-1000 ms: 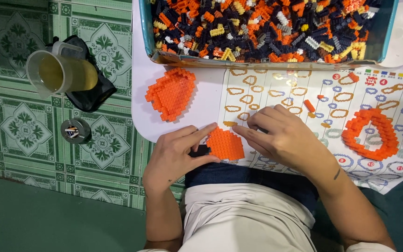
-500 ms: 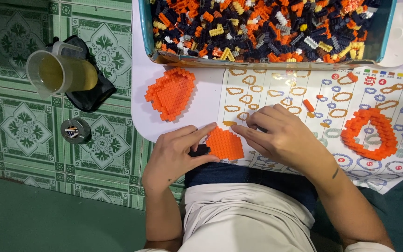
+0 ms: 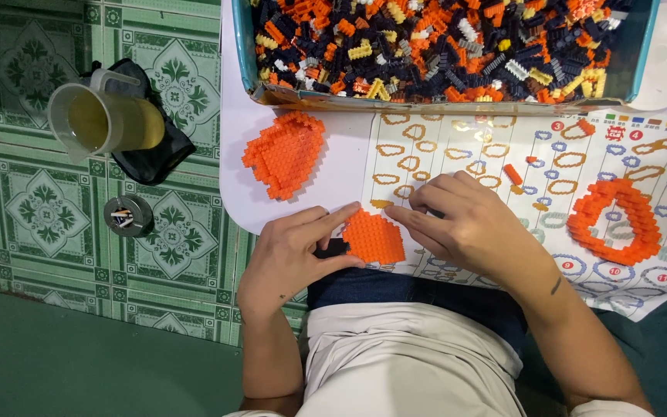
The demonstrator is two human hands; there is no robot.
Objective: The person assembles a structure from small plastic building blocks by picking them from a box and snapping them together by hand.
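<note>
The orange slab (image 3: 374, 237) is a small flat plate of tiny bricks, roughly shield-shaped with a narrower top and a studded face, lying flat at the near edge of the instruction sheet (image 3: 503, 166). The left hand (image 3: 291, 259) pinches its left edge between forefinger and thumb, while the right hand (image 3: 468, 224) lays its fingertips against the slab's right edge, just on the sheet. A dark piece (image 3: 332, 249), perhaps a brick, sits under the left thumb, touching the slab's lower left corner.
</note>
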